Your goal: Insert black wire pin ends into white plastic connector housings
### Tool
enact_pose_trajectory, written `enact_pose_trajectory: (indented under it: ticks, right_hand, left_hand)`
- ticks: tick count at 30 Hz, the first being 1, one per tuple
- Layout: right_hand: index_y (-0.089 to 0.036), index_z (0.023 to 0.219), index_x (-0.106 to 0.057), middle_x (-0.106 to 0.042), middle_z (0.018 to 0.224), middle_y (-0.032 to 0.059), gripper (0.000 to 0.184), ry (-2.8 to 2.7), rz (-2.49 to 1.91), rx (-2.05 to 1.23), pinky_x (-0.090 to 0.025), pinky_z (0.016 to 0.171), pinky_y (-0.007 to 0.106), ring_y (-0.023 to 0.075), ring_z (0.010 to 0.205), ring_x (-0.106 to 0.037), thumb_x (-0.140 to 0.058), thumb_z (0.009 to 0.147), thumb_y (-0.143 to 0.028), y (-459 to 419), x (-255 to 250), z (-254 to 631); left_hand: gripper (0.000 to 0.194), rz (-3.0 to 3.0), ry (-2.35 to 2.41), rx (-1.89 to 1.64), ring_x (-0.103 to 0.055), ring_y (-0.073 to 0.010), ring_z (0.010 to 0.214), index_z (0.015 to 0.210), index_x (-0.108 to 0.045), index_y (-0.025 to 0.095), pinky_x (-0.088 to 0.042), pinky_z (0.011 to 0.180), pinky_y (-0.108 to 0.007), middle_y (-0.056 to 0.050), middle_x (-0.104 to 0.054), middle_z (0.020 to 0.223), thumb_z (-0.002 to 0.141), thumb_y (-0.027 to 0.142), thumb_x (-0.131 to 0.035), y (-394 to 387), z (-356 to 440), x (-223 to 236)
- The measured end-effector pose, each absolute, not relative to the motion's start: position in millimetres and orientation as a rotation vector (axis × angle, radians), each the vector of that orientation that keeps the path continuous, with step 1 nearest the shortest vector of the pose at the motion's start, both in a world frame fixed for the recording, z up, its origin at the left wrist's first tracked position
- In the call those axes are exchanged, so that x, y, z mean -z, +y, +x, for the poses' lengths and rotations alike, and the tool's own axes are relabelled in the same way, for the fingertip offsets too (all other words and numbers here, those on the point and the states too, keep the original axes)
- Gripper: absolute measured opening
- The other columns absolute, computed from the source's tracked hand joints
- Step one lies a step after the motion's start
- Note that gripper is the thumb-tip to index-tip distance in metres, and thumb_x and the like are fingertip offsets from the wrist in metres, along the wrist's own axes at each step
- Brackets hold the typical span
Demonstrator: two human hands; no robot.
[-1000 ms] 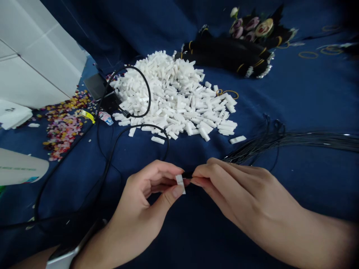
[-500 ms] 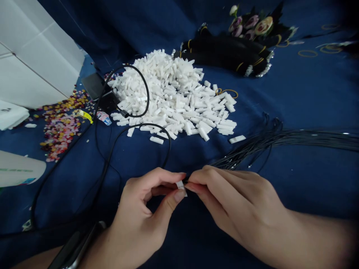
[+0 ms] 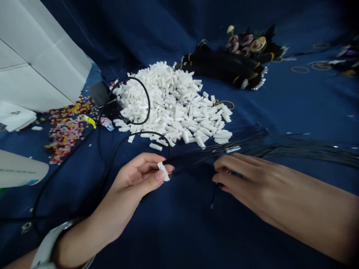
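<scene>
My left hand (image 3: 138,175) pinches a small white plastic piece (image 3: 163,171) between thumb and fingers, with thin black cords running out of it to the right. My right hand (image 3: 242,177) lies a hand's width to the right, fingers curled down on the bundle of thin black cords (image 3: 294,149) that stretches off to the right edge. What its fingertips hold is hidden. Behind both hands lies a big heap of white plastic pieces (image 3: 174,102) on the dark blue cloth (image 3: 182,224).
A black cable (image 3: 112,157) loops over the heap's left side to a dark device (image 3: 101,95). Coloured beads (image 3: 66,129) lie at left beside white boxes (image 3: 36,56). Black bundles with flowers (image 3: 232,59) sit at the back. Rubber bands (image 3: 298,69) lie far right.
The hands, joined at the white piece before, have come apart. The left hand keeps the piece and moved left and up; the right hand slid right along the cords. The view tilted down slightly.
</scene>
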State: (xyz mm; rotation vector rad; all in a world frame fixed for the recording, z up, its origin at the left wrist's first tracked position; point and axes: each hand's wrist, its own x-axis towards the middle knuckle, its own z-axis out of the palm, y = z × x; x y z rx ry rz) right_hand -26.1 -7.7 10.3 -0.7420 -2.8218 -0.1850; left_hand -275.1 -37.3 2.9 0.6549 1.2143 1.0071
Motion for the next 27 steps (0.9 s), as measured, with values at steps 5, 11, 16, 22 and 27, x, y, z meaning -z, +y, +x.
enact_pose_trajectory:
  ticks: [5,11,16,22,27]
  right_hand:
    - [-0.017,0.078,-0.059,-0.054,0.085,0.0067,0.018,-2.859,-0.705,0.018,-0.046,0.066,0.032,0.0170,0.072,-0.052,-0.047,0.082,-0.005,-5.6,-2.5,-30.5]
    - [-0.017,0.093,-0.065,-0.055,0.106,0.0088,0.028,-2.618,-0.749,-0.179,-0.046,0.070,0.029,0.0165,0.089,-0.054,-0.040,0.091,-0.005,-10.0,-6.4,-41.0]
    - [-0.018,0.087,-0.067,-0.060,0.099,0.0059,0.017,-2.399,-0.896,-0.295,-0.049,0.071,0.026,0.0122,0.085,-0.056,-0.053,0.091,-0.009,-18.7,-6.7,-55.9]
    - [-0.016,0.083,-0.066,-0.063,0.079,0.0008,0.013,-2.384,-0.898,-0.353,-0.047,0.062,0.024,0.0086,0.070,-0.055,-0.057,0.092,-0.015,-21.4,-8.3,-58.9]
    - [-0.014,0.087,-0.069,-0.062,0.079,0.0061,0.028,-2.473,-0.844,-0.035,-0.044,0.056,0.033,0.0158,0.068,-0.054,-0.043,0.094,-0.006,-23.8,-6.2,-61.2]
  left_hand:
    - [0.011,0.683,1.208,-1.003,-0.071,-0.0090,0.089,0.087,-0.073,0.025,-0.050,0.076,-0.011,0.002,-0.079,0.085,0.080,0.017,-0.078,-40.0,-274.2,-1.4]
    - [0.010,0.770,1.178,-1.022,-0.071,-0.0081,0.091,0.088,-0.073,0.026,-0.050,0.077,-0.009,0.004,-0.077,0.085,0.083,0.017,-0.075,-43.5,-274.3,1.8]
    - [0.009,0.844,1.182,-1.033,-0.072,-0.0096,0.095,0.087,-0.072,0.026,-0.051,0.078,-0.009,0.005,-0.076,0.084,0.084,0.017,-0.074,-45.8,-271.9,2.1]
    - [0.009,0.913,1.195,-0.997,-0.072,-0.0094,0.098,0.089,-0.071,0.026,-0.050,0.082,-0.009,0.005,-0.076,0.087,0.085,0.019,-0.074,-46.5,-269.1,2.5]
    - [0.009,0.922,1.188,-0.972,-0.072,-0.0079,0.096,0.090,-0.071,0.027,-0.050,0.082,-0.007,0.006,-0.077,0.088,0.084,0.022,-0.075,-46.3,-270.3,4.7]
